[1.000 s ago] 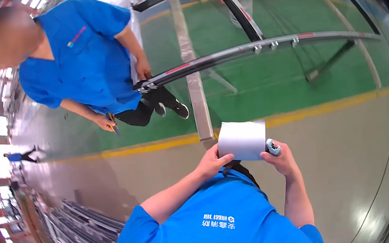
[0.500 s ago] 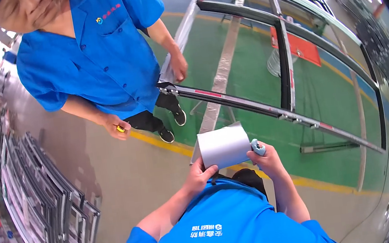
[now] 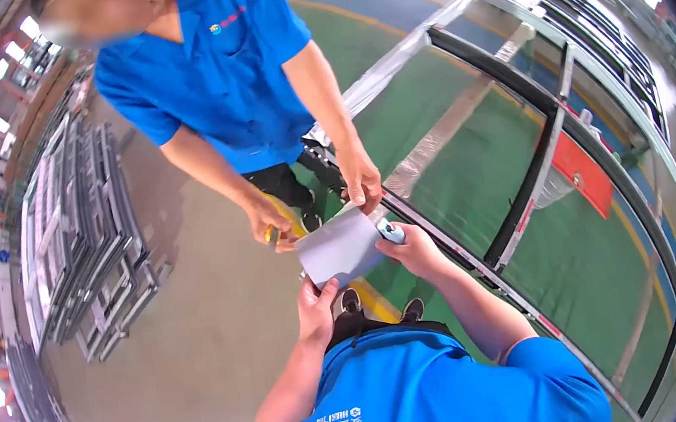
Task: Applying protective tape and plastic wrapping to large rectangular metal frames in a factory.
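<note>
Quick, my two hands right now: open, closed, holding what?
Left hand: closed on the near left edge of a smooth grey sheet.
Right hand: closed, holding a small light-blue object, thumb at the sheet's right edge.

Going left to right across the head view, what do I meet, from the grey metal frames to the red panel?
Grey metal frames → co-worker's yellow object → grey sheet → right hand → red panel.

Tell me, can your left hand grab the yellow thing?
Probably not as things stand: the left hand is holding the grey sheet, and the other person's hand has the yellow thing.
</note>
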Action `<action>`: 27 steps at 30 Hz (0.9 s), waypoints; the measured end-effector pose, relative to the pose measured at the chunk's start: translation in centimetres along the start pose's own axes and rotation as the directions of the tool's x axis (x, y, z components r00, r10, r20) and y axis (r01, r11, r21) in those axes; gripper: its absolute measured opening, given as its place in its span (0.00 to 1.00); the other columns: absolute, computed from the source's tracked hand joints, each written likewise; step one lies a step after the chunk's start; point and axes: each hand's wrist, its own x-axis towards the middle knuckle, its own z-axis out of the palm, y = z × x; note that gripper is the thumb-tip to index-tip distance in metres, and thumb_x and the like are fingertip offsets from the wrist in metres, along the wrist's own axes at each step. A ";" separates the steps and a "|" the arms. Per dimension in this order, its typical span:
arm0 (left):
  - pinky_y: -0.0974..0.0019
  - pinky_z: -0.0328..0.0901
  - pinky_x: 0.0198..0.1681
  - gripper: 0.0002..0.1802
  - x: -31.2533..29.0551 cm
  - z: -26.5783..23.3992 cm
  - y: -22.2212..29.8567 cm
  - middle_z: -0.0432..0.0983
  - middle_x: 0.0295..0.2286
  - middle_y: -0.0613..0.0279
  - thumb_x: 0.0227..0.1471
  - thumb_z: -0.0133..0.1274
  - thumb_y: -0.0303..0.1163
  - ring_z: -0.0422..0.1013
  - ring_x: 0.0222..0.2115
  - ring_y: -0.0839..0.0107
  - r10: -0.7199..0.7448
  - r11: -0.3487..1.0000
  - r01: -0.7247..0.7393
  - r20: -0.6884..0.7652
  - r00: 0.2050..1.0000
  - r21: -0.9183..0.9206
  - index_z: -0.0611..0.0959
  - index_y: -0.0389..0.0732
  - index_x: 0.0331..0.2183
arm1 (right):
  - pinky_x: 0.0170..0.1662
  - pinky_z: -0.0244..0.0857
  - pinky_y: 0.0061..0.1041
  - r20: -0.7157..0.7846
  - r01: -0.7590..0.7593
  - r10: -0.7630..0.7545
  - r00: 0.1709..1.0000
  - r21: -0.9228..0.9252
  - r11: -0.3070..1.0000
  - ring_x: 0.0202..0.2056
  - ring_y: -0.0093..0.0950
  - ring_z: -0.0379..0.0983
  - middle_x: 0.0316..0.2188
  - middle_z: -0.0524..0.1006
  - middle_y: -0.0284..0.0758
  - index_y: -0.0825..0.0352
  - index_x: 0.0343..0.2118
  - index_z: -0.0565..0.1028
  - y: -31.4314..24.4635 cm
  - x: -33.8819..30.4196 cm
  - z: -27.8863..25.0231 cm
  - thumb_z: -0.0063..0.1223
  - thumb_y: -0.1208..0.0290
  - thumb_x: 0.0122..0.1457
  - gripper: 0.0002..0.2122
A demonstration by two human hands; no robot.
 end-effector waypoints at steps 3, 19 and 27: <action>0.52 0.67 0.52 0.25 -1.2 1.1 -0.4 0.70 0.48 0.53 0.58 0.54 0.31 0.69 0.49 0.60 0.007 1.000 -0.008 -0.107 0.994 -0.013 0.67 0.32 0.53 | 0.28 0.62 0.23 0.040 -0.003 0.003 0.999 0.018 1.000 0.23 0.18 0.67 0.20 0.72 0.27 0.68 0.33 0.75 0.8 0.3 -0.6 0.58 0.67 0.56 0.09; 0.61 0.68 0.45 0.21 -3.8 1.5 -0.4 0.73 0.43 0.58 0.58 0.54 0.37 0.70 0.43 0.68 -0.054 0.992 0.091 -0.346 0.937 0.090 0.72 0.33 0.48 | 0.20 0.55 0.19 0.181 -0.081 0.054 0.982 0.145 0.986 0.17 0.16 0.64 0.19 0.68 0.24 0.65 0.28 0.71 1.7 0.4 1.2 0.57 0.71 0.58 0.07; 0.67 0.62 0.42 0.18 -3.9 -0.9 -1.3 0.75 0.37 0.63 0.53 0.58 0.39 0.67 0.39 0.76 0.071 0.977 0.004 -0.349 0.934 0.211 0.77 0.36 0.40 | 0.22 0.60 0.24 0.105 -0.042 0.022 0.994 0.186 0.982 0.21 0.18 0.68 0.22 0.73 0.26 0.66 0.32 0.74 2.2 -3.7 2.7 0.60 0.69 0.51 0.09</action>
